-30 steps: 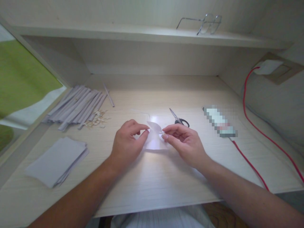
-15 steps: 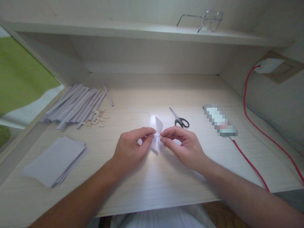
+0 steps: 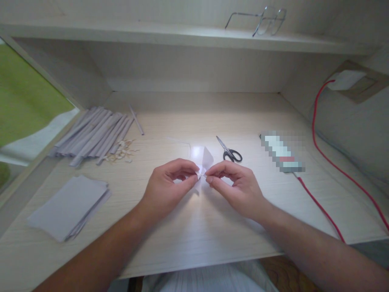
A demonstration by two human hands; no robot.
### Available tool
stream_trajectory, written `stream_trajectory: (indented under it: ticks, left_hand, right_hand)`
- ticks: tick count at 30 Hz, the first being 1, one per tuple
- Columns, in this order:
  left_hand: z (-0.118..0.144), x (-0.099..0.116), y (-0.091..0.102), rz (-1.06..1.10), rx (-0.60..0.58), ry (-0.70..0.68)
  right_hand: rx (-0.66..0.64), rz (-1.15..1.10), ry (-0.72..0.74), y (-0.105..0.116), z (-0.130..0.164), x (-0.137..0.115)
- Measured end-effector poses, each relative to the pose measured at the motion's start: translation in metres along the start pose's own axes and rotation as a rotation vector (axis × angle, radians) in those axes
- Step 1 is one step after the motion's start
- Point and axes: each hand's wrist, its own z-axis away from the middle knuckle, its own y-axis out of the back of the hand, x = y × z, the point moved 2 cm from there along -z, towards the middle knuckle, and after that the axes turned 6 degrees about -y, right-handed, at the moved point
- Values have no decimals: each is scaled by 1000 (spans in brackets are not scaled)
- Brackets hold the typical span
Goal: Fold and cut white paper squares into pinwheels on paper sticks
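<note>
A small, thin white paper (image 3: 207, 156) is held up over the middle of the desk, bent and creased, with part of it hidden by fingers. My left hand (image 3: 172, 180) pinches it between thumb and fingertips from the left. Opposite, my right hand (image 3: 235, 182) pinches with thumb and forefinger at a narrow, twisted-looking white bit beside the paper. The fingertips of both hands nearly meet; whether a separate thread lies between them I cannot tell. Black-handled scissors (image 3: 231, 154) lie just beyond my right hand. A thin pale strand (image 3: 182, 142) rests on the desk behind the paper.
At the left lie a pile of rolled paper tubes (image 3: 91, 136), pale curly string bits (image 3: 123, 152) and a stack of paper sheets (image 3: 68, 207). A phone (image 3: 282, 152) with a red cable (image 3: 322, 213) lies right. Glasses (image 3: 264, 22) sit on the shelf (image 3: 136, 34).
The paper has turned between my fingers: its upper part now spreads wider and leans right, and less shows below. Both hands stay nearly in place. The view has tilted slightly.
</note>
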Motion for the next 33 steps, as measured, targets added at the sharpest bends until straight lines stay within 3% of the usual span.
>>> stream_trajectory:
  ticks: [19,33]
  left_hand:
    - [-2,2,0,181,-21,26]
    - [2,0,0,93,-34,-2]
  right_hand:
    - [3,57,53,2,3,-6]
    - [14,80,68,3,2,-6]
